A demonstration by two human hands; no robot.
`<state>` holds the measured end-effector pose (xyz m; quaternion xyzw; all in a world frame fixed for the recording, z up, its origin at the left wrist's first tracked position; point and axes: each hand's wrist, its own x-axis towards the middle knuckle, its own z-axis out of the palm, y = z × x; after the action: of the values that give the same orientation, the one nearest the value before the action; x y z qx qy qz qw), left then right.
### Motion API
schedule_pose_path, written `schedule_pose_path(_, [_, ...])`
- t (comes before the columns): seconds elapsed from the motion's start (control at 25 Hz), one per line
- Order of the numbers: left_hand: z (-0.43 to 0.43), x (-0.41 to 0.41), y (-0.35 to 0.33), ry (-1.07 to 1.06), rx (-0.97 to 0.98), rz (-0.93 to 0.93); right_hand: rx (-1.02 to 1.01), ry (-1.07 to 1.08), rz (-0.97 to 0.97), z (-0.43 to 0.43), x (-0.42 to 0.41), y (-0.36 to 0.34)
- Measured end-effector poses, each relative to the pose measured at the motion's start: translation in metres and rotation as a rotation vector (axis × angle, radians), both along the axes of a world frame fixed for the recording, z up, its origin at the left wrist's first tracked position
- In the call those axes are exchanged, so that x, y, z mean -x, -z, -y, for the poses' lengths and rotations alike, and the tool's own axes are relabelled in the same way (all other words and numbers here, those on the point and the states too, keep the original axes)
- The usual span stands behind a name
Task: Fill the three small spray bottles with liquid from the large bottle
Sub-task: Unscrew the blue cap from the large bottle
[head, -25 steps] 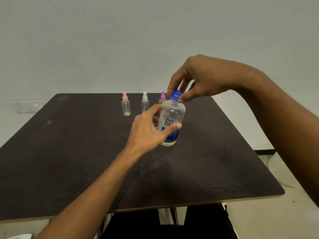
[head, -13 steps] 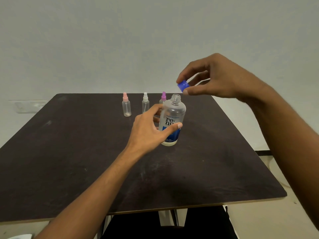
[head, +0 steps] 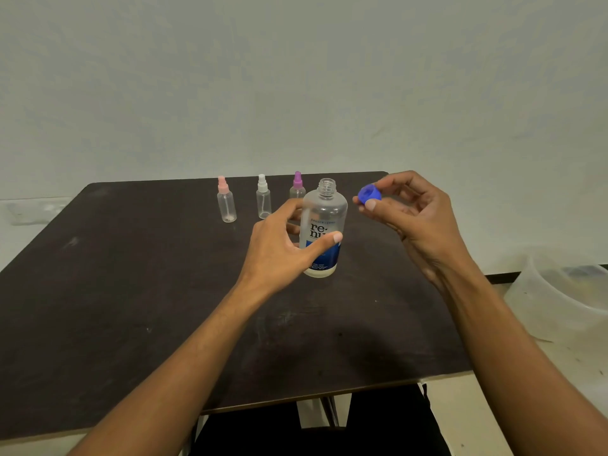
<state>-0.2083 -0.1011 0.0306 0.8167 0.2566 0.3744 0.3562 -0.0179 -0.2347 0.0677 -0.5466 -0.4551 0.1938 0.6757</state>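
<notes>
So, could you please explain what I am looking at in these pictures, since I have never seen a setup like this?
There is no machine: a person works with two bare hands, and every picture comes from one wide-angle camera worn on their head, looking forward and down. At the far side of the dark table stand three small spray bottles in a row, tops on: the pink-topped bottle, the white-topped bottle and the purple-topped bottle, the last partly hidden. Nearer stands the large bottle, its neck open. The left hand grips its body; the right hand pinches the blue cap, held off to the side of the neck. A pale plastic tub sits beyond the table's right edge.
</notes>
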Motion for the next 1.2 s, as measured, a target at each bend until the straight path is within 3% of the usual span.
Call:
schedule_pose_path(0.24, [-0.007, -0.027, 0.006, 0.018, 0.013, -0.01, -0.013, 0.064, -0.046, 0.003, -0.024, 0.005])
schedule_pose_path(0.48, [-0.027, -0.091, 0.016, 0.008, 0.042, -0.013, 0.123, 0.175, -0.049, -0.007, -0.074, 0.028])
schedule_pose_path(0.8, [-0.049, -0.17, 0.038, 0.007, 0.065, -0.009, 0.333, 0.388, 0.08, -0.029, -0.137, 0.068])
schedule_pose_path(1.2, [-0.056, -0.197, 0.053, -0.015, 0.084, -0.047, 0.595, 0.448, 0.333, -0.036, -0.164, 0.105])
